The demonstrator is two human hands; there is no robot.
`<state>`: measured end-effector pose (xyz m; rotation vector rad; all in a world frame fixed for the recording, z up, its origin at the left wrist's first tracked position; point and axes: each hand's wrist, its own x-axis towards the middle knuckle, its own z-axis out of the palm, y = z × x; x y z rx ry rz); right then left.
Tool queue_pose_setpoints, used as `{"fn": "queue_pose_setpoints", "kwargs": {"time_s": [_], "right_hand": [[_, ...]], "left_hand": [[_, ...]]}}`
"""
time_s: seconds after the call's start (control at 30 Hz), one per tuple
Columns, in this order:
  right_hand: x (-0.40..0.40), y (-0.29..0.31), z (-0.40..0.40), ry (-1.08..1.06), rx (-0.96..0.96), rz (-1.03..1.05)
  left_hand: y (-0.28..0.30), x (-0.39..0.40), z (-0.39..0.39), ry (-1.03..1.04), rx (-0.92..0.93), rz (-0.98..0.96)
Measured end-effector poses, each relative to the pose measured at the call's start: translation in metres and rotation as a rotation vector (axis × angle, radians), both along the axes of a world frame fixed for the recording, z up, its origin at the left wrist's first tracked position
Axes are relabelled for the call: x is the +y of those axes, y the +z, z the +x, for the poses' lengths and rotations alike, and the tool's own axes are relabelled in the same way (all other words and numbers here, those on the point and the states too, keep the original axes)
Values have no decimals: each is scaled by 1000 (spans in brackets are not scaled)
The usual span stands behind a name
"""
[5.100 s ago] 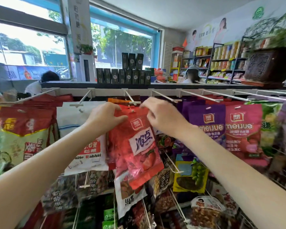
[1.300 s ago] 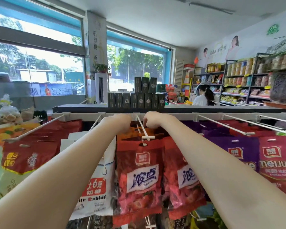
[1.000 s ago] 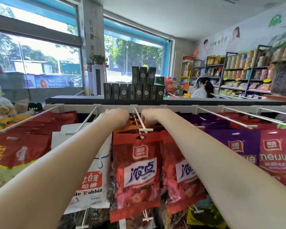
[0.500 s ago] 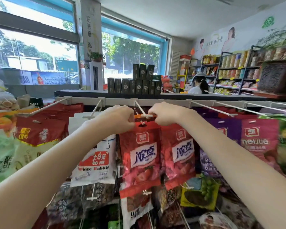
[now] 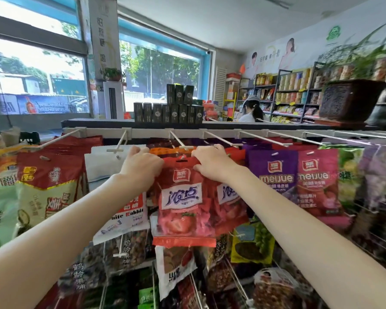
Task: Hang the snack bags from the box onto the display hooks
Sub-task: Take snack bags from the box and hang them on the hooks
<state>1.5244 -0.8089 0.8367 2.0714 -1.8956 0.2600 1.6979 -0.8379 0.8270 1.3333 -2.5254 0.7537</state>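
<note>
A red strawberry snack bag (image 5: pixel 181 201) hangs in front of me, held by its top edge. My left hand (image 5: pixel 140 167) pinches the bag's upper left corner and my right hand (image 5: pixel 211 163) pinches the upper right corner. The bag's hang hole sits just below the white tip of a display hook (image 5: pixel 180 141) on the top rail. A second bag of the same red kind (image 5: pixel 231 197) hangs right behind it, partly under my right forearm. The box is out of view.
Neighbouring hooks carry a white candy bag (image 5: pixel 120 197) on the left and purple and pink snack bags (image 5: pixel 274 175) on the right. Lower hooks hold several more packs. Dark boxes (image 5: pixel 168 111) stand on the counter behind the rail. A person (image 5: pixel 251 109) sits farther back by shelves.
Both hands were reaching far back along the hook by the rail; they have drawn back to its tip. They now grip the front red bag's top corners.
</note>
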Motion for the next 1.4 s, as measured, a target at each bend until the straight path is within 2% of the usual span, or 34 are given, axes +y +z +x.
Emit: {"fn": "queue_pose_setpoints", "kwargs": {"time_s": [0.2, 0.3, 0.37, 0.5, 0.63, 0.77, 0.9, 1.0, 1.13, 1.27, 1.4], "right_hand": [[5, -13, 0, 3, -57, -89], [24, -27, -1, 43, -226, -345], [38, -43, 3, 47, -313, -425], [38, -66, 9, -2, -318, -250], [28, -66, 8, -25, -301, -231], [19, -66, 8, -84, -263, -268], [18, -70, 12, -95, -304, -285], [28, -86, 13, -63, -314, -352], [35, -101, 14, -59, -419, -345], [37, -106, 11, -58, -484, -262], [40, -104, 8, -52, -490, -194]], "left_hand": [[6, 5, 4, 41, 41, 1], [6, 10, 9, 36, 168, 41], [-3, 17, 12, 25, 231, 47], [-36, 25, 12, -35, 319, 132], [-42, 22, 17, -49, 457, 155], [-56, 20, 20, 45, 363, 407], [-64, 8, 20, 45, 550, 698], [-79, 2, 23, 42, 646, 835], [-92, 6, 22, -30, 814, 973], [-90, 11, 17, -94, 947, 1005], [-87, 14, 17, -93, 968, 1011]]}}
